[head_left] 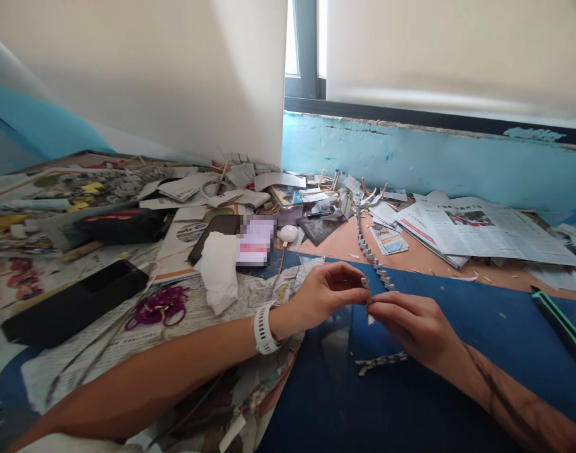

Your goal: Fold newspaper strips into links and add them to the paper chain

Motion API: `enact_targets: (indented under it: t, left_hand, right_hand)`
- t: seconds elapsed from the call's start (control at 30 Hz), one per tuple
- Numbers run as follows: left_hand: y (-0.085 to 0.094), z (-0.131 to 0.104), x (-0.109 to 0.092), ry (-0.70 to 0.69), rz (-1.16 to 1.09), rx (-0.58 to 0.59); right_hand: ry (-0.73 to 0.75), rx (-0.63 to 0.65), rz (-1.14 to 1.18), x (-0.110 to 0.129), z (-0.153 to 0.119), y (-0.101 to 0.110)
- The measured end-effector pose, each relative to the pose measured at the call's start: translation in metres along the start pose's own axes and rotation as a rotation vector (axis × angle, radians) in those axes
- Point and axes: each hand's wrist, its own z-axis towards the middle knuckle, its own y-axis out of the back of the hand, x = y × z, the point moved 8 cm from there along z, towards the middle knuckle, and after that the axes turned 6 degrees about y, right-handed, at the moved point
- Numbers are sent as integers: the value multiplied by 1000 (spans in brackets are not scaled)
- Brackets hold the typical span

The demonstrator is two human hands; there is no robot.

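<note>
My left hand (328,292), with a white watch on its wrist, pinches a small folded paper strip (364,282) between thumb and fingers. Meeting it from the right, my right hand (417,321) has its fingertips closed on the same small piece, whose lower end pokes out beneath them. Just behind the hands, a zigzag chain of folded paper links (370,257) runs back toward the wall. A shorter folded paper chain (381,362) lies on the blue mat (344,409) below my right hand. The fingers partly hide the held piece.
A green and black tool (561,327) lies at the right edge. Newspapers (500,229) are stacked at the back right. To the left are a phone (257,242), crumpled tissue (219,270), purple cord (160,306), a black case (75,305) and piled paper scraps.
</note>
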Motion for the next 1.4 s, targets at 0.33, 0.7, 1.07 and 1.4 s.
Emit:
enact_targets:
  t: [0.33, 0.7, 1.07, 1.4]
  left_hand:
    - [4, 1, 6, -7, 21, -24]
    - [1, 0, 7, -25, 23, 31]
    - [1, 0, 9, -51, 128, 44]
    - [4, -2, 12, -3, 109, 0]
  right_hand:
    - [-291, -118, 179, -11, 1, 1]
    - [-409, -245, 204, -19, -8, 5]
    - [-374, -228, 70, -15, -10, 6]
    - [-456, -190, 84, -20, -9, 4]
